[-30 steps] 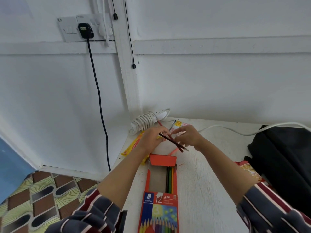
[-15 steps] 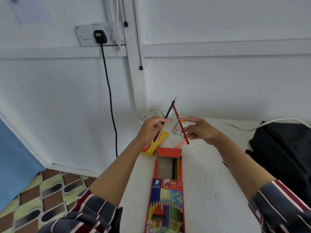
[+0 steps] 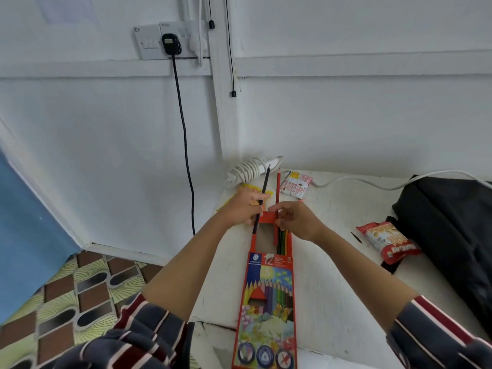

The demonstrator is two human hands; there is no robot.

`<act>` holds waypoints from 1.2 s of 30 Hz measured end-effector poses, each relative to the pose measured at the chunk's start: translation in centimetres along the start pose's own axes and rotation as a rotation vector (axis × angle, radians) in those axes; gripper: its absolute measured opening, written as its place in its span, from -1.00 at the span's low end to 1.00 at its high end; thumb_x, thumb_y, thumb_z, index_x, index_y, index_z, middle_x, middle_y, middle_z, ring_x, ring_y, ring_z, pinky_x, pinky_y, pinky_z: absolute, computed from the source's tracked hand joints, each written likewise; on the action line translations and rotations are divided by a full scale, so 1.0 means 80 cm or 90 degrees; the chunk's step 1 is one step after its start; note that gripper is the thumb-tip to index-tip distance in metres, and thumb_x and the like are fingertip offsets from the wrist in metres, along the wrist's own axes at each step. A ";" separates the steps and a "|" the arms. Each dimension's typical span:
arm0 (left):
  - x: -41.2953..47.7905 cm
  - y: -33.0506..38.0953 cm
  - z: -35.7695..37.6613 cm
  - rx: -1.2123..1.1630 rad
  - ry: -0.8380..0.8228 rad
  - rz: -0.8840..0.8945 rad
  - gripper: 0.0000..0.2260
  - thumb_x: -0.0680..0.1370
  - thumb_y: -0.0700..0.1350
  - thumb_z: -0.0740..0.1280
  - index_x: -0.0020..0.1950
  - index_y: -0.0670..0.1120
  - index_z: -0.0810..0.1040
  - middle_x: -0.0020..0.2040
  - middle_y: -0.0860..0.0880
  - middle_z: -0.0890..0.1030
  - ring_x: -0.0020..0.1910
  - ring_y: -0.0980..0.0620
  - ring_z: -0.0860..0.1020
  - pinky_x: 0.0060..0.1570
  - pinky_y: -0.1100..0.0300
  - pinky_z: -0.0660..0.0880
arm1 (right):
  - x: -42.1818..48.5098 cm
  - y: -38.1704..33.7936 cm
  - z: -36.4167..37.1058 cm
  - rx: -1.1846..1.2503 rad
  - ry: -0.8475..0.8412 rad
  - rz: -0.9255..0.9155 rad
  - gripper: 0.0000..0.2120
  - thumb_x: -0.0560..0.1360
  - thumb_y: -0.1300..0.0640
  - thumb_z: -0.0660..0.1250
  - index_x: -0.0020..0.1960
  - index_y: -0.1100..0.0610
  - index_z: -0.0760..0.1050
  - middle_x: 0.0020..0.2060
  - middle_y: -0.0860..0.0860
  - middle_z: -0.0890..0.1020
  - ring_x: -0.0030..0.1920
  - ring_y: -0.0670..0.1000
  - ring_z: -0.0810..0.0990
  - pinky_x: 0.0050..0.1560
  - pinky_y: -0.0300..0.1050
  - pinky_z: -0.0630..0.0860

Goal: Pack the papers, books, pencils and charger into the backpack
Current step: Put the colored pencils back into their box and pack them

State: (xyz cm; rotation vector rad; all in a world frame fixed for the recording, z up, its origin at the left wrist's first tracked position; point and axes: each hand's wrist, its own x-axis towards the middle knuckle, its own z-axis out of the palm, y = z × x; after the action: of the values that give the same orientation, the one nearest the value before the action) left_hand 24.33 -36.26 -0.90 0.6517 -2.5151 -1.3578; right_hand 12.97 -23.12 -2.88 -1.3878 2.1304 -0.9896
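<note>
A white wall fills the background, and on its left part a black plug (image 3: pixel 171 43) sits in the socket plate (image 3: pixel 151 42), with its black cable (image 3: pixel 185 134) hanging down to a patterned covering (image 3: pixel 80 288) in the lower left corner. To the right of this starts the white bench (image 3: pixel 332 288). At its far edge lies a coiled white cord (image 3: pixel 247 170), and just in front of it a yellow packet (image 3: pixel 268 194) is partly covered by the left hand (image 3: pixel 243 206). The grip of this hand is clamped on a dark pencil (image 3: pixel 265 182), whose lower end reaches the open top of the pencil box (image 3: pixel 269 302). Just beside it, the right hand (image 3: pixel 296 219) pinches a red pencil (image 3: pixel 278 187) that stands with its lower end inside the box, next to the few pencils (image 3: pixel 283 241) already there. Further right are a small sachet (image 3: pixel 296 186), a red snack packet (image 3: pixel 387 242) and the black backpack (image 3: pixel 452 235), which lies well apart from the hands. I judge the task is at an early stage: the pencils are only being collected in their box, its left half is bare, and nothing is visibly packed. Papers and books do not show at all. I cannot tell whether the charger is the black plug or the white cord. The backpack is cut off by the right edge and its opening is not visible.
</note>
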 end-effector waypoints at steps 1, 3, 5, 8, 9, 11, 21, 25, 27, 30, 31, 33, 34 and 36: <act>-0.001 -0.001 0.003 -0.010 -0.007 -0.015 -0.63 0.56 -0.26 0.27 0.37 -0.08 0.43 0.25 -0.08 0.50 0.01 -0.02 0.58 -0.28 0.29 0.55 | -0.001 0.001 0.004 -0.036 0.006 -0.010 -0.74 0.49 0.37 0.27 0.13 0.15 0.54 -0.17 0.14 0.62 -0.18 0.10 0.59 -0.06 -0.03 0.57; -0.004 -0.004 0.009 -0.032 -0.016 -0.039 -0.64 0.55 -0.25 0.29 0.35 -0.07 0.45 0.24 -0.10 0.51 -0.08 -0.01 0.57 -0.37 0.31 0.54 | -0.002 0.003 0.007 -0.075 0.004 -0.013 -0.74 0.48 0.34 0.28 0.12 0.11 0.54 -0.10 0.20 0.62 -0.10 0.15 0.58 -0.03 0.00 0.54; -0.005 -0.006 0.014 -0.055 -0.020 -0.048 -0.63 0.55 -0.25 0.30 0.35 -0.08 0.45 0.23 -0.11 0.51 -0.04 0.03 0.55 -0.27 0.30 0.56 | -0.004 0.004 0.009 -0.088 -0.001 -0.014 -0.74 0.49 0.34 0.27 0.12 0.12 0.55 -0.08 0.20 0.63 -0.08 0.15 0.58 -0.05 -0.07 0.54; -0.005 -0.007 0.021 -0.086 -0.028 -0.045 -0.63 0.55 -0.24 0.30 0.36 -0.09 0.44 0.22 -0.12 0.52 0.07 0.01 0.53 -0.05 0.17 0.57 | -0.006 0.004 0.007 -0.095 -0.003 -0.013 -0.74 0.50 0.32 0.27 0.16 0.16 0.54 -0.03 0.14 0.63 -0.08 0.07 0.57 -0.06 -0.19 0.50; -0.006 -0.006 0.022 -0.091 -0.025 -0.046 -0.63 0.55 -0.23 0.30 0.36 -0.08 0.44 0.23 -0.12 0.52 0.11 -0.02 0.52 0.01 0.12 0.56 | -0.006 0.005 0.006 -0.104 -0.006 -0.014 -0.73 0.50 0.31 0.27 0.17 0.16 0.54 -0.01 0.12 0.63 -0.07 0.03 0.56 -0.04 -0.22 0.49; -0.005 -0.007 0.024 -0.102 -0.013 -0.043 -0.63 0.55 -0.23 0.30 0.36 -0.07 0.44 0.25 -0.12 0.52 0.20 -0.05 0.50 0.14 0.08 0.52 | -0.006 0.007 0.006 -0.117 -0.018 -0.020 -0.73 0.50 0.29 0.28 0.19 0.16 0.53 0.04 0.09 0.63 -0.03 -0.01 0.56 0.03 -0.22 0.48; 0.015 -0.011 0.023 -0.273 0.089 -0.026 -0.65 0.54 -0.27 0.30 0.32 -0.08 0.49 0.02 -0.05 0.56 0.05 -0.01 0.49 0.07 0.16 0.43 | -0.011 0.013 0.008 -0.143 -0.009 -0.062 -0.72 0.50 0.16 0.33 0.22 0.11 0.52 0.07 0.02 0.60 -0.12 -0.14 0.45 -0.17 -0.44 0.36; 0.022 -0.011 0.028 -0.314 0.151 -0.017 -0.66 0.53 -0.29 0.31 0.29 -0.10 0.51 0.09 -0.03 0.58 0.17 0.01 0.52 0.24 0.08 0.45 | -0.009 0.016 0.013 -0.160 -0.004 -0.056 -0.67 0.50 0.12 0.34 0.25 0.12 0.49 0.10 0.04 0.59 -0.08 -0.12 0.44 -0.13 -0.37 0.34; 0.025 -0.012 0.032 -0.317 0.164 -0.007 -0.67 0.53 -0.30 0.31 0.27 -0.10 0.53 0.09 -0.04 0.58 0.18 -0.01 0.53 0.24 0.07 0.46 | -0.007 0.020 0.014 -0.150 -0.014 -0.048 -0.69 0.49 0.12 0.34 0.23 0.13 0.50 0.10 0.07 0.60 -0.08 -0.11 0.46 -0.10 -0.31 0.38; 0.027 -0.013 0.035 -0.292 0.164 -0.003 -0.68 0.52 -0.30 0.32 0.26 -0.10 0.54 0.07 -0.05 0.60 0.16 -0.02 0.55 0.23 0.11 0.47 | -0.005 0.024 0.015 -0.138 -0.024 -0.042 -0.69 0.49 0.13 0.34 0.22 0.13 0.50 0.09 0.07 0.61 -0.10 -0.10 0.47 -0.17 -0.34 0.37; 0.028 -0.014 0.035 -0.277 0.161 -0.004 -0.68 0.52 -0.29 0.32 0.26 -0.09 0.54 0.08 -0.06 0.60 0.15 0.00 0.55 0.23 0.12 0.46 | -0.005 0.025 0.015 -0.134 -0.025 -0.039 -0.66 0.49 0.13 0.34 0.25 0.12 0.47 0.10 0.07 0.60 -0.10 -0.09 0.47 -0.15 -0.33 0.37; 0.030 -0.016 0.036 -0.241 0.144 0.002 -0.68 0.52 -0.28 0.32 0.26 -0.07 0.54 0.11 -0.08 0.60 0.15 0.01 0.54 0.24 0.12 0.46 | -0.004 0.027 0.016 -0.126 -0.025 -0.028 -0.57 0.49 0.12 0.35 0.34 0.09 0.39 0.14 0.05 0.58 -0.05 -0.07 0.49 -0.06 -0.26 0.41; 0.031 -0.017 0.036 -0.227 0.134 0.008 -0.68 0.52 -0.28 0.32 0.26 -0.06 0.54 0.12 -0.09 0.60 0.15 0.00 0.54 0.24 0.11 0.46 | -0.003 0.028 0.017 -0.124 -0.022 -0.019 -0.51 0.48 0.11 0.35 0.38 0.07 0.34 0.17 0.05 0.56 0.00 -0.04 0.51 0.00 -0.22 0.44; 0.031 -0.018 0.036 -0.203 0.113 0.018 -0.68 0.52 -0.29 0.32 0.26 -0.06 0.54 0.13 -0.10 0.60 0.15 -0.01 0.54 0.23 0.10 0.47 | -0.001 0.030 0.019 -0.121 -0.010 -0.011 -0.42 0.45 0.08 0.38 0.42 0.03 0.27 0.23 0.05 0.52 0.14 0.03 0.52 0.13 -0.11 0.48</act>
State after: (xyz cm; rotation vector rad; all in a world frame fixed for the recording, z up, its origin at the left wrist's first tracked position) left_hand 21.43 -36.03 -3.76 0.6339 -2.1012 -1.5680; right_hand 12.52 -22.95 -5.66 -1.4990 2.2532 -0.7973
